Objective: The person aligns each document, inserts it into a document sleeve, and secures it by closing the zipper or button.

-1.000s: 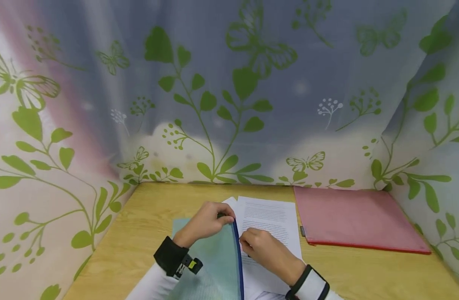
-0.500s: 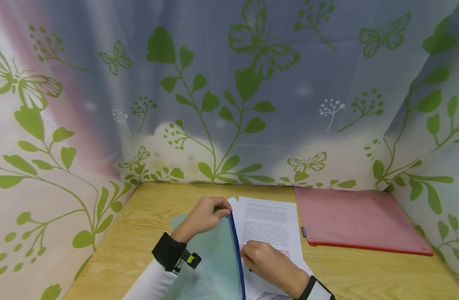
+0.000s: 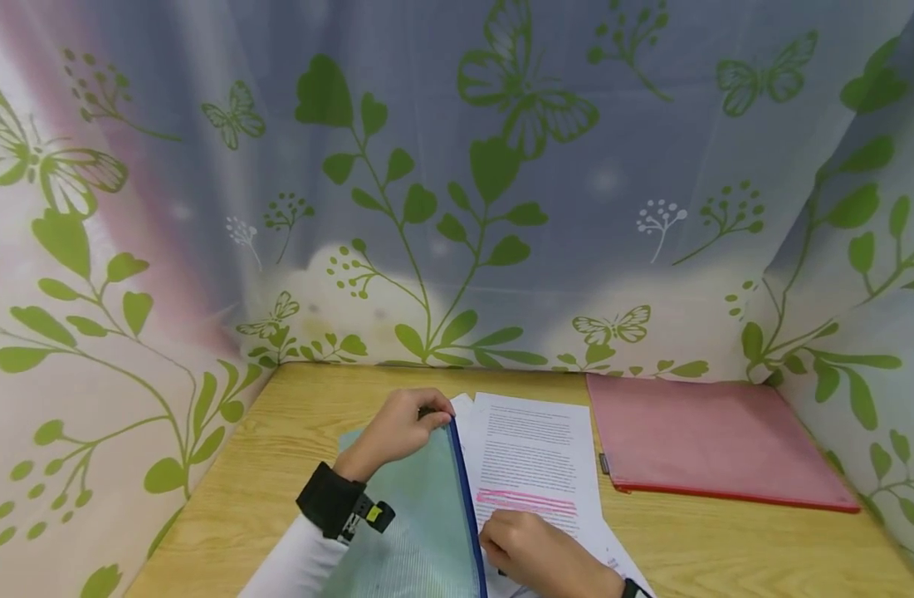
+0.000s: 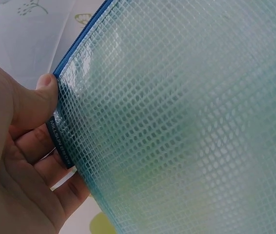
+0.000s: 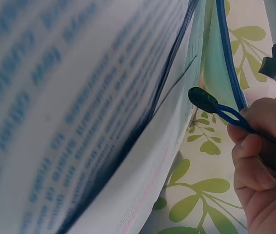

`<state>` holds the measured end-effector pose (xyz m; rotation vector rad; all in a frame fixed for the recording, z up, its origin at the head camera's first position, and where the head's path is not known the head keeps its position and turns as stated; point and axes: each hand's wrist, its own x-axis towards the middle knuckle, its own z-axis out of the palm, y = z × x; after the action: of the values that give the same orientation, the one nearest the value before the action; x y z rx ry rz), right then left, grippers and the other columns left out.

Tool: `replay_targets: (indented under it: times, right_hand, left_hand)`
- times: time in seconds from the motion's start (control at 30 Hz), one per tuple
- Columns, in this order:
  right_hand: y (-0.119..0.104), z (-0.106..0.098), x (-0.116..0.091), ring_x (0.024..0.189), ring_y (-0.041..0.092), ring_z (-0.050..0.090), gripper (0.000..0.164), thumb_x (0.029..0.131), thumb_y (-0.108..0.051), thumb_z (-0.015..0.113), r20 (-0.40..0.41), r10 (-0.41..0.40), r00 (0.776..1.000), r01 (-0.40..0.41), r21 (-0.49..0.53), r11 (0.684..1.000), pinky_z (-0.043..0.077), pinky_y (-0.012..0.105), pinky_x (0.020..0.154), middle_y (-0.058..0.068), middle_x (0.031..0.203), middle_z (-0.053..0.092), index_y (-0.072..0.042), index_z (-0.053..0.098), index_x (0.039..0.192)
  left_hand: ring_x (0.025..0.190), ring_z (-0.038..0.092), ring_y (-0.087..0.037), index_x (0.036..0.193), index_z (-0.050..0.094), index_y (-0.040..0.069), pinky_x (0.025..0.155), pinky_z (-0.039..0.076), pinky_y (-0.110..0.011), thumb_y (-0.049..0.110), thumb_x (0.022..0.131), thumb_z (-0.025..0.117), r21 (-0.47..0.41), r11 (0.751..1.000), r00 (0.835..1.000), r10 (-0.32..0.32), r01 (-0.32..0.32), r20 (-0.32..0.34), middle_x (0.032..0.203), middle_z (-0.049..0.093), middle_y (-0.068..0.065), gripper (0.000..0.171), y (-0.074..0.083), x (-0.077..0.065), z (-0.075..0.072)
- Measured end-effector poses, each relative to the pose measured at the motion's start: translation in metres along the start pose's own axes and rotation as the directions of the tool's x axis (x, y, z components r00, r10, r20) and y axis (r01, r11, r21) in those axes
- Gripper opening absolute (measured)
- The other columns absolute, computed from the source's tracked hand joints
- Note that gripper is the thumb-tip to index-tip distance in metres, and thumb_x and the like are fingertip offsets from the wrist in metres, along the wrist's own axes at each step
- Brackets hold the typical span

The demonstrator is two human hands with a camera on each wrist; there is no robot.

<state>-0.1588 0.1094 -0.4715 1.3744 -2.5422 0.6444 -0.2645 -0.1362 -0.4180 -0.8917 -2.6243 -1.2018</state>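
A pale green mesh zip pouch with a blue zipper along its right edge stands tilted over the table. At its far corner my left hand pinches it between thumb and fingers, beside a dark sewn label. Lower along the zipper, my right hand pinches the zipper pull, whose blue cord and black tab stick out past the fingers. Under and right of the pouch lie printed sheets, one with pink highlighted lines. How far the zipper is closed cannot be told.
A pink zip pouch with a red zipper edge lies flat at the back right of the wooden table. Patterned curtain encloses the table at the back and both sides.
My right hand has slid along the zipper toward the near edge, uncovering the pink highlighted lines. My left hand has shifted slightly left and back with the pouch corner.
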Motion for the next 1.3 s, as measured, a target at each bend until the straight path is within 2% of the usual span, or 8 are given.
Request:
replay_targets:
  times: [0.17,0.5,0.8,1.3]
  right_hand:
    - [-0.001,0.001,-0.006,0.063,-0.008,0.032,0.026,0.093,0.0,0.069,-0.004,-0.007,1.0,0.007,0.026,1.0,0.029,0.004,0.056,-0.013,0.068,0.045,-0.017,0.061,0.075]
    - [0.0,0.008,-0.016,0.067,-0.011,0.038,0.024,0.086,0.004,0.075,-0.05,-0.107,0.993,0.109,0.056,0.992,0.033,0.002,0.059,-0.01,0.07,0.055,-0.014,0.064,0.075]
    - [0.0,0.013,-0.019,0.068,-0.011,0.034,0.026,0.086,0.005,0.074,-0.058,-0.138,0.989,0.144,0.103,0.984,0.031,0.001,0.061,-0.01,0.068,0.052,-0.014,0.062,0.073]
    - [-0.003,0.012,-0.019,0.068,-0.011,0.034,0.024,0.086,0.004,0.074,-0.034,-0.095,0.995,0.098,0.121,0.988,0.032,0.001,0.06,-0.011,0.069,0.051,-0.014,0.063,0.074]
  left_hand:
    - [0.081,0.062,-0.011,0.104,0.075,0.007,0.073,0.051,-0.027,0.009,0.1,0.066,0.007,1.0,1.0,0.005,-0.005,0.004,0.097,0.073,-0.001,0.01,0.0,0.001,0.0]
    - [0.083,0.064,-0.012,0.104,0.075,0.01,0.075,0.053,-0.028,0.01,0.101,0.065,0.0,1.0,1.0,-0.002,0.002,-0.003,0.098,0.073,-0.001,0.011,-0.002,0.004,0.001]
    - [0.084,0.065,-0.013,0.102,0.075,0.011,0.076,0.054,-0.029,0.01,0.1,0.066,0.009,1.0,1.0,-0.004,0.004,-0.022,0.096,0.074,-0.002,0.009,-0.008,0.01,0.003]
    - [0.084,0.065,-0.015,0.101,0.075,0.009,0.076,0.053,-0.029,0.008,0.1,0.066,0.021,0.999,1.0,-0.028,0.028,-0.014,0.097,0.074,-0.003,0.009,-0.011,0.014,0.007]
